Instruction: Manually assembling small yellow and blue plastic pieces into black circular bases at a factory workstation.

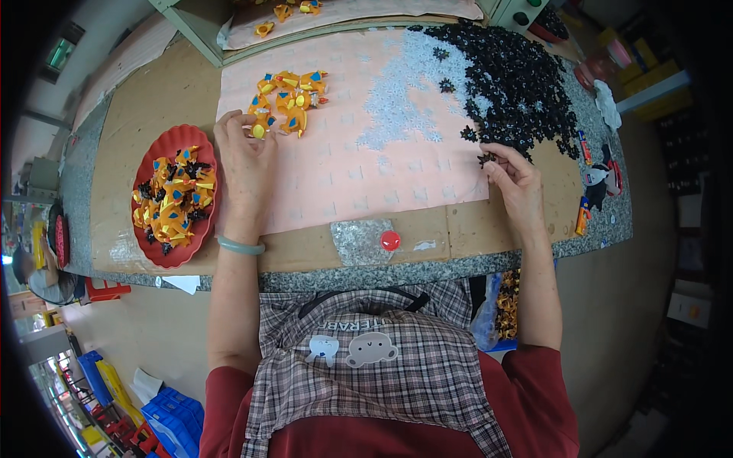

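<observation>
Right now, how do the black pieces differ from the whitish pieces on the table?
Colour: the black pieces are dark, the whitish pieces pale.
Spread: the black pieces lie heaped toward the right; the whitish pieces spread thinner to their left, on the pink sheet.
Handling: the right hand pinches one of the black pieces; neither hand touches the whitish pieces.
Both are small and star-like.

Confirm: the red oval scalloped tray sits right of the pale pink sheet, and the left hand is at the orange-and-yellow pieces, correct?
No: the red oval scalloped tray sits left of the pale pink sheet, as the head view shows. The left hand is at the orange-and-yellow pieces.
</observation>
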`<state>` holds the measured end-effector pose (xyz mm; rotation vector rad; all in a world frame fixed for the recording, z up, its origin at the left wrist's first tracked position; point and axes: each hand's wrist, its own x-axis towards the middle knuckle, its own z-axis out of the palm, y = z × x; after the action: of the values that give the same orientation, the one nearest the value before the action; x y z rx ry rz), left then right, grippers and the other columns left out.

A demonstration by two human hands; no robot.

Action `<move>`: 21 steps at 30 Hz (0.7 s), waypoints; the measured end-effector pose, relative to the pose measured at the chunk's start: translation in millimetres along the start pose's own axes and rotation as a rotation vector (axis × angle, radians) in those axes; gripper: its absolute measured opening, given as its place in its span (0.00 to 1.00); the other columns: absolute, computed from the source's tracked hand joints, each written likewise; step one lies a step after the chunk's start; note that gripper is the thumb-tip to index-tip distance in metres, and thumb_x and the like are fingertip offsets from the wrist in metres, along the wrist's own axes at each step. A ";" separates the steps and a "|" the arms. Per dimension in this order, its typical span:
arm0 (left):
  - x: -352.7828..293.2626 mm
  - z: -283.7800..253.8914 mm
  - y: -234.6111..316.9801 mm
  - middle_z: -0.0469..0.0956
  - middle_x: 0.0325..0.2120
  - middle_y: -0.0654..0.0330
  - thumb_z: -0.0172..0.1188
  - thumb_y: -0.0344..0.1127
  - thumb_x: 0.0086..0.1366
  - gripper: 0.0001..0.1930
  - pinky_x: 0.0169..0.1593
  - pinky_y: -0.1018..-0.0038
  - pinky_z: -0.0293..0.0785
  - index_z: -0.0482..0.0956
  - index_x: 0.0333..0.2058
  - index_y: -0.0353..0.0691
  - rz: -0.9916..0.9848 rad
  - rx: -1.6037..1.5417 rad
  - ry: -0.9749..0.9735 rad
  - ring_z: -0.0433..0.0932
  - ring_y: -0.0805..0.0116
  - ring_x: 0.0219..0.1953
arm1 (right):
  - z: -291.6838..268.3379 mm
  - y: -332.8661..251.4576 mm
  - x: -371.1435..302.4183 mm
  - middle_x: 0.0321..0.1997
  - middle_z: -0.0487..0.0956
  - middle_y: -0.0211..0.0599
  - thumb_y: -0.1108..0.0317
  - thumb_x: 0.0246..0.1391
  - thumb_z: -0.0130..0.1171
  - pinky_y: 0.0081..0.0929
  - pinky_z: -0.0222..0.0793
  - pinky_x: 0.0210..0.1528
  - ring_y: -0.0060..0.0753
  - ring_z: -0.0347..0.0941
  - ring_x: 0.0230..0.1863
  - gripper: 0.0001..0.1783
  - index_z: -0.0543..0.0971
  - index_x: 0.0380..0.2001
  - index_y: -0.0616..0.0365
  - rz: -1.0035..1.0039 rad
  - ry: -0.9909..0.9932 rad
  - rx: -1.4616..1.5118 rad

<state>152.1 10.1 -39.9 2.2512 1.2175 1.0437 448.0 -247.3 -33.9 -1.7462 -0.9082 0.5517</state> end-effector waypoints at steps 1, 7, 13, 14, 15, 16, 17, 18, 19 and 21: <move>-2.8 -6.0 10.0 0.69 0.52 0.47 0.64 0.25 0.57 0.19 0.49 0.69 0.77 0.69 0.46 0.33 -0.040 -0.089 0.015 0.77 0.56 0.47 | 0.3 0.0 -2.2 0.33 0.78 0.26 0.78 0.54 0.62 0.18 0.70 0.34 0.15 0.73 0.32 0.07 0.77 0.36 0.61 0.002 0.000 0.000; -49.4 -25.1 33.2 0.75 0.47 0.50 0.62 0.24 0.59 0.18 0.47 0.68 0.79 0.70 0.48 0.34 -0.410 -0.923 -0.092 0.80 0.61 0.44 | 12.7 -8.5 -17.9 0.32 0.78 0.29 0.78 0.58 0.58 0.17 0.71 0.36 0.18 0.75 0.33 0.10 0.75 0.44 0.64 0.090 -0.027 0.377; -93.2 -33.3 76.8 0.73 0.49 0.47 0.55 0.31 0.63 0.22 0.47 0.74 0.77 0.66 0.55 0.33 -0.751 -1.529 -0.595 0.78 0.62 0.43 | 31.4 -37.0 -44.8 0.36 0.79 0.32 0.78 0.59 0.58 0.18 0.72 0.36 0.19 0.76 0.33 0.10 0.75 0.44 0.65 0.124 -0.138 0.515; -98.3 -31.7 80.6 0.73 0.48 0.48 0.54 0.31 0.63 0.21 0.43 0.76 0.76 0.66 0.55 0.33 -0.769 -1.568 -0.684 0.77 0.64 0.41 | 36.4 -42.6 -50.1 0.37 0.79 0.33 0.78 0.59 0.58 0.18 0.72 0.37 0.20 0.76 0.33 0.09 0.76 0.43 0.65 0.115 -0.162 0.502; -103.3 -30.5 83.4 0.73 0.47 0.50 0.54 0.31 0.63 0.21 0.40 0.78 0.75 0.67 0.54 0.34 -0.786 -1.608 -0.773 0.76 0.66 0.39 | 41.9 -47.9 -55.2 0.38 0.80 0.34 0.78 0.58 0.58 0.18 0.73 0.37 0.20 0.76 0.33 0.09 0.76 0.43 0.66 0.107 -0.186 0.490; -108.0 -29.4 85.4 0.73 0.47 0.50 0.54 0.31 0.63 0.21 0.40 0.78 0.75 0.67 0.54 0.34 -0.797 -1.606 -0.752 0.76 0.66 0.39 | 47.5 -52.0 -59.4 0.39 0.80 0.35 0.78 0.58 0.58 0.18 0.73 0.38 0.20 0.77 0.33 0.09 0.77 0.43 0.66 0.097 -0.209 0.479; -112.4 -28.5 86.7 0.73 0.44 0.53 0.54 0.31 0.63 0.19 0.38 0.79 0.73 0.68 0.53 0.35 -0.779 -1.604 -0.776 0.74 0.69 0.37 | 53.7 -55.0 -63.0 0.39 0.80 0.35 0.78 0.58 0.58 0.18 0.73 0.38 0.20 0.77 0.33 0.09 0.77 0.43 0.66 0.104 -0.228 0.481; -116.5 -27.6 87.6 0.73 0.41 0.55 0.55 0.30 0.63 0.18 0.36 0.81 0.70 0.68 0.52 0.35 -0.762 -1.602 -0.800 0.73 0.72 0.35 | 60.3 -57.7 -66.7 0.40 0.80 0.36 0.79 0.58 0.58 0.18 0.74 0.38 0.20 0.77 0.34 0.09 0.77 0.42 0.66 0.101 -0.247 0.488; -119.0 -26.7 89.1 0.73 0.38 0.58 0.55 0.30 0.63 0.17 0.34 0.82 0.68 0.69 0.51 0.36 -0.744 -1.600 -0.830 0.71 0.75 0.33 | 65.7 -60.8 -69.8 0.40 0.80 0.36 0.79 0.58 0.59 0.18 0.74 0.39 0.21 0.77 0.34 0.09 0.78 0.42 0.67 0.100 -0.260 0.493; -120.8 -27.1 94.3 0.73 0.36 0.61 0.56 0.29 0.63 0.15 0.33 0.82 0.66 0.71 0.49 0.37 -0.716 -1.454 -0.838 0.69 0.77 0.32 | 74.0 -65.6 -74.1 0.41 0.80 0.36 0.79 0.58 0.59 0.18 0.75 0.40 0.21 0.78 0.35 0.09 0.78 0.42 0.67 0.105 -0.285 0.500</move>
<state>141.5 -143.2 -15.6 0.7714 0.4383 0.3129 328.4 -251.7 -2.8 -1.2829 -0.7881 1.0216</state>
